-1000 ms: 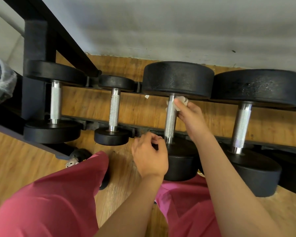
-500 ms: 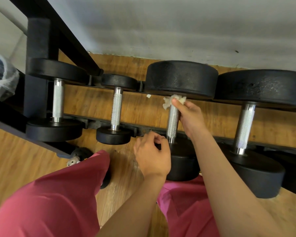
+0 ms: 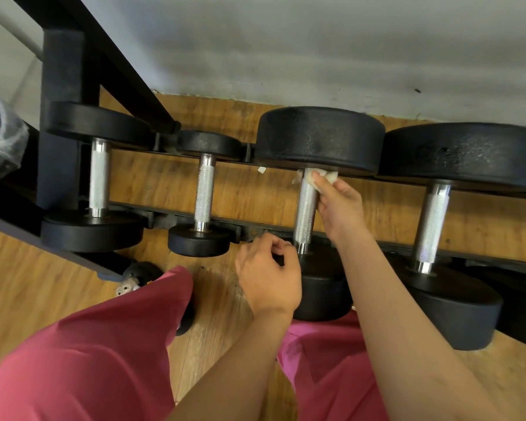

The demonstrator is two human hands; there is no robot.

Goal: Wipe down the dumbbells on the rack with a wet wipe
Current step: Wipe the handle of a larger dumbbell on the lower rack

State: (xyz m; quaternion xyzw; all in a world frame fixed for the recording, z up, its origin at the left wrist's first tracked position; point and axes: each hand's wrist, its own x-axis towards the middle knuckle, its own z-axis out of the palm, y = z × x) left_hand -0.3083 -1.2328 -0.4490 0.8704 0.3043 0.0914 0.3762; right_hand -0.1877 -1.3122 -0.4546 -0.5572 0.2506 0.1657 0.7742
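Observation:
Several black dumbbells with knurled silver handles lie across the low black rack (image 3: pixel 164 221). My right hand (image 3: pixel 339 205) pinches a crumpled white wet wipe (image 3: pixel 322 176) against the top of the third dumbbell's handle (image 3: pixel 305 214), just under its far black head (image 3: pixel 319 138). My left hand (image 3: pixel 268 275) has its fingers curled on the edge of that dumbbell's near head (image 3: pixel 322 293). A smaller dumbbell (image 3: pixel 204 192) lies to the left, a large one (image 3: pixel 431 220) to the right.
Another dumbbell (image 3: pixel 99 174) sits at the far left beside the rack's black upright (image 3: pixel 63 117). A grey wall (image 3: pixel 316 50) runs behind the rack. Wooden floor (image 3: pixel 28 299) lies below. My pink trouser legs (image 3: pixel 88 360) fill the foreground. A scrap of paper (image 3: pixel 261 170) lies on the rail.
My right hand has slid the wipe up the handle, from near its upper part to right under the far head. My left hand has stayed on the near head.

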